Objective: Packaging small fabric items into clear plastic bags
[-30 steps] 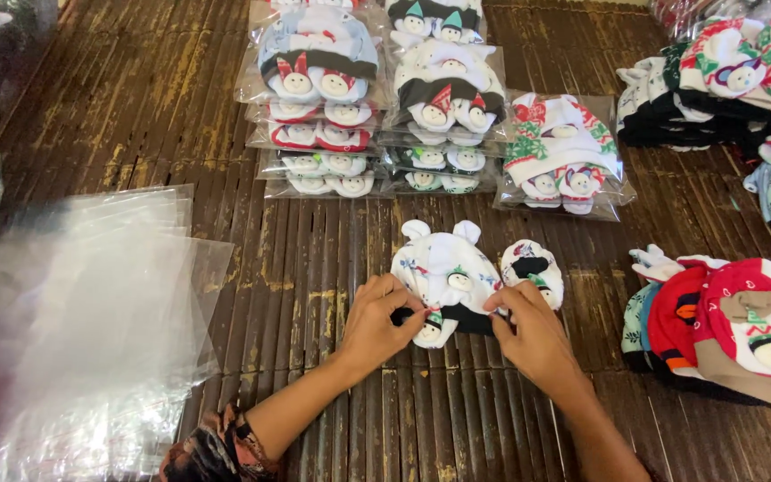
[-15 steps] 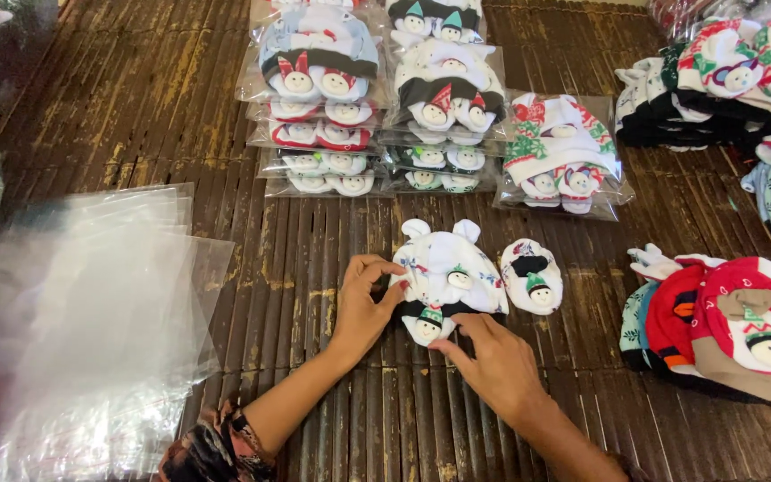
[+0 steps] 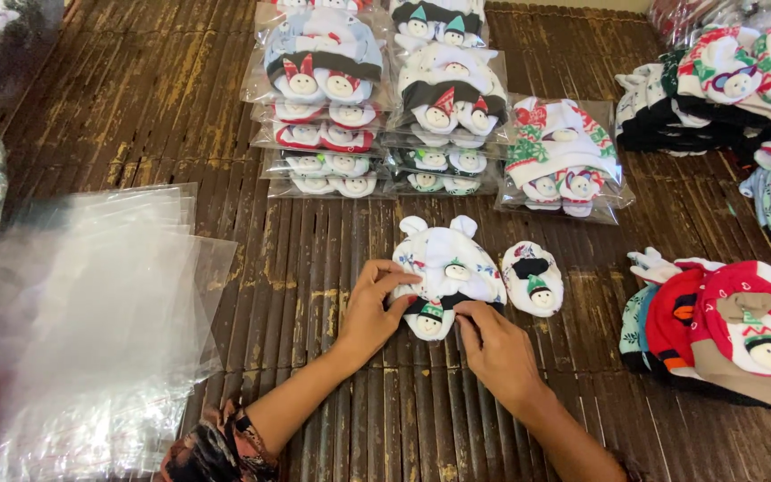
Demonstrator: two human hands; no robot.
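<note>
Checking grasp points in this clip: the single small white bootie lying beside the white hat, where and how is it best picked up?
Pinch the small white bootie across its narrow middle from above. It lies flat on the slatted mat, long axis running away from the person, with bare mat on its right. The right hand is closest; the white hat crowds its left.

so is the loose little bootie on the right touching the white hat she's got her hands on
Apart. The head view shows a strip of bare dark slats between the small bootie and the white hat, which both the left hand and right hand press on.
</note>
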